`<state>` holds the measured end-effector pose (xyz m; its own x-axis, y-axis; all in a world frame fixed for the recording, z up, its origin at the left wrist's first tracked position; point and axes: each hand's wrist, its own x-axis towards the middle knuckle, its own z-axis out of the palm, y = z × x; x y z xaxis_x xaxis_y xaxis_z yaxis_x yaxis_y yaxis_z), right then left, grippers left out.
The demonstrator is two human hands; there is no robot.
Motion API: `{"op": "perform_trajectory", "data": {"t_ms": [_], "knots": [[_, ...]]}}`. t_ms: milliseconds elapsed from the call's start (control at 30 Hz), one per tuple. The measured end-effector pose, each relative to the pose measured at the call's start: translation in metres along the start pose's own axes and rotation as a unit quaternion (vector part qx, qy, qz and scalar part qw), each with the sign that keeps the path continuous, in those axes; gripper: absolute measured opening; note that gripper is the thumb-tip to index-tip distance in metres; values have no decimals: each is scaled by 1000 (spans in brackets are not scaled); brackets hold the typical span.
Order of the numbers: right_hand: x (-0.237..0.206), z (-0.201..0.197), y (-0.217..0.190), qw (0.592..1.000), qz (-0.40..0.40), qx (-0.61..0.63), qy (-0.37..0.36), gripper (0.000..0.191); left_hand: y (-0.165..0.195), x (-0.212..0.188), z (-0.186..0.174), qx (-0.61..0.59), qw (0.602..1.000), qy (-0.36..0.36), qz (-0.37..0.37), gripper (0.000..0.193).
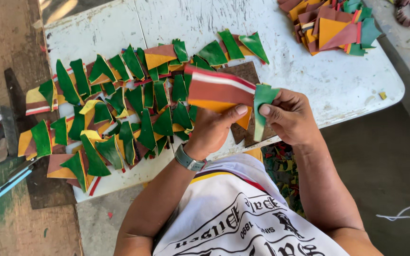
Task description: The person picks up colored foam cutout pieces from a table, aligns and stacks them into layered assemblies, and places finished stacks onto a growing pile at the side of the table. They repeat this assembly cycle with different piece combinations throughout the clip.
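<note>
My left hand (212, 129) grips a striped piece of material (219, 90), brown with a white and red band on top and orange below. My right hand (288, 116) pinches a green piece (262, 102) against the right end of that striped piece. Both hands are raised over the near edge of a white table (309, 71). A dark brown board (243, 73) lies on the table under the hands. A watch is on my left wrist.
Several green, orange and brown cut pieces (115, 114) are spread over the left half of the table. Another pile of coloured pieces (330, 23) lies at the far right corner. A blue tool (11, 182) rests on a wooden surface at the left. Scraps (283, 168) lie under the table.
</note>
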<state>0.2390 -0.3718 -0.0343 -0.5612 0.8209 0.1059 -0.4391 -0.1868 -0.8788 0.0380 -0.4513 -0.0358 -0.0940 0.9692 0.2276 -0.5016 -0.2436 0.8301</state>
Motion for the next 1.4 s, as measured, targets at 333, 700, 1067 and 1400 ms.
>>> {"op": "perform_trajectory", "data": {"t_ms": [333, 700, 1067, 1400], "knots": [[7, -2, -1, 1000, -6, -7, 9, 18, 4, 10, 9, 0, 1000, 17, 11, 31], [9, 7, 2, 1000, -17, 0, 18, 15, 10, 13, 3, -7, 1000, 4, 27, 35], [8, 11, 3, 997, -48, -55, 20, 15, 16, 10, 7, 110, 992, 27, 55, 28], [11, 10, 8, 986, -52, -157, 32, 15, -1, 13, 6, 144, 983, 79, 85, 29]]}}
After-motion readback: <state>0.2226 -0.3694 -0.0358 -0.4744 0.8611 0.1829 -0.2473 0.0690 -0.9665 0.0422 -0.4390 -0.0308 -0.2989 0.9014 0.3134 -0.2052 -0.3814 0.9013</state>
